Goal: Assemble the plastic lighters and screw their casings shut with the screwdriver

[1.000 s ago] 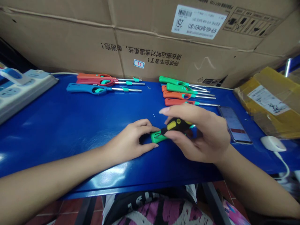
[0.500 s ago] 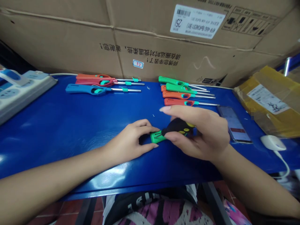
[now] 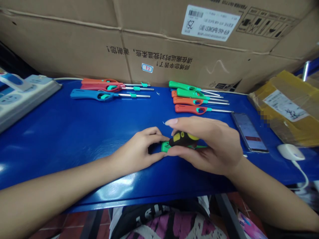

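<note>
"What can you read on that big carton (image 3: 74, 46)?"

"It's upside down, but the white label (image 3: 209, 23) has a large 25 and a code, KFR-46G/BpR3AES1(B1), as near as I can make out. The printed Chinese thanks the porter and asks for gentle handling. The little blue-edged sticker (image 3: 147, 68) looks like 33."

"And the phone (image 3: 250, 132)?"

"Lit, but too small to read. Same for the print on the yellow-taped parcel (image 3: 285, 106). The shirt (image 3: 152, 214) has white letters, partly cut off by folds."

"Where's the piece being worked on?"

"The green lighter (image 3: 164, 147) is on the blue table (image 3: 62, 142), in front of the person. The left hand (image 3: 144, 146) pinches its end between thumb and forefinger; the other fingers curl behind."

"The right hand (image 3: 211, 142)?"

"Thumb and fingers closed around a black-and-yellow tool (image 3: 183, 138) over the lighter. I can't see the tool's working end, and that hand covers most of the lighter. A metal tip (image 3: 245, 155) peeks out past the wrist; whose, I can't tell."
</note>
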Motion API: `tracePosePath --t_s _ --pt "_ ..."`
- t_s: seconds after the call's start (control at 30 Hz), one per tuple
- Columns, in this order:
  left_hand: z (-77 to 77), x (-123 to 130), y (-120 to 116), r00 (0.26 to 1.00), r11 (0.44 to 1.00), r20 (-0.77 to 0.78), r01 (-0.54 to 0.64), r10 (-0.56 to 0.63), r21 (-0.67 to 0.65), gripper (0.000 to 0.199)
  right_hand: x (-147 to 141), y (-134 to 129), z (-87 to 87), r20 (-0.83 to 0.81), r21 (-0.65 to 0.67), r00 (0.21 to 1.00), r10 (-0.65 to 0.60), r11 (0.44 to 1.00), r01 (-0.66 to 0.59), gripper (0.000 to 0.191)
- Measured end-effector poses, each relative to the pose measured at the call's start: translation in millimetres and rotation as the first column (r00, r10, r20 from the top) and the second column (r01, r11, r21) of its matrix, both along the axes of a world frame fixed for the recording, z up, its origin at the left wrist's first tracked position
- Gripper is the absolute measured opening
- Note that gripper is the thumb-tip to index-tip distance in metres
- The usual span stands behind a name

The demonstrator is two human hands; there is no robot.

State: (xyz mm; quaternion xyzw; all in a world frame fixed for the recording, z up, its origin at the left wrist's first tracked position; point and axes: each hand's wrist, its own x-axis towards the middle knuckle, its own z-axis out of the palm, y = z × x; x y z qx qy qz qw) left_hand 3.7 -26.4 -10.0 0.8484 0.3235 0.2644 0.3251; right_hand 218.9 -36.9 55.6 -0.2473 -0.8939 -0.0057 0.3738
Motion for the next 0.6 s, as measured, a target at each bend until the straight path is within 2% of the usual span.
tracePosePath --t_s 0.13,0.27,0.37,0.5,0.6 --pt "-0.5 0.1 -1.0 1.000 1.000 0.008 -0.028 0.028 0.005 0.022 -0.5 -1.3 -1.0 -0.017 -0.140 0.998 0.055 0.988 -0.057 0.042" --pt "-2.3 2.2 -0.3 0.999 0.999 -0.012 -0.052 0.052 0.010 0.022 -1.6 2.5 -6.4 -0.028 -0.127 0.979 0.201 0.971 -0.203 0.047" --pt "-1.5 4.7 -0.1 0.997 0.997 -0.051 -0.060 0.063 0.049 0.015 -1.1 7.2 -10.4 -0.056 -0.172 0.953 0.299 0.937 -0.304 0.046" --pt "4.3 8.1 0.9 0.978 0.975 -0.184 -0.057 0.098 0.213 0.020 10.1 13.7 -7.9 -0.237 -0.077 0.907 0.349 0.924 -0.375 0.047" --pt "8.8 12.3 4.3 0.953 0.965 -0.275 -0.053 0.126 0.258 0.027 31.1 20.6 -0.7 -0.304 -0.029 0.912 0.275 0.954 -0.298 0.056"
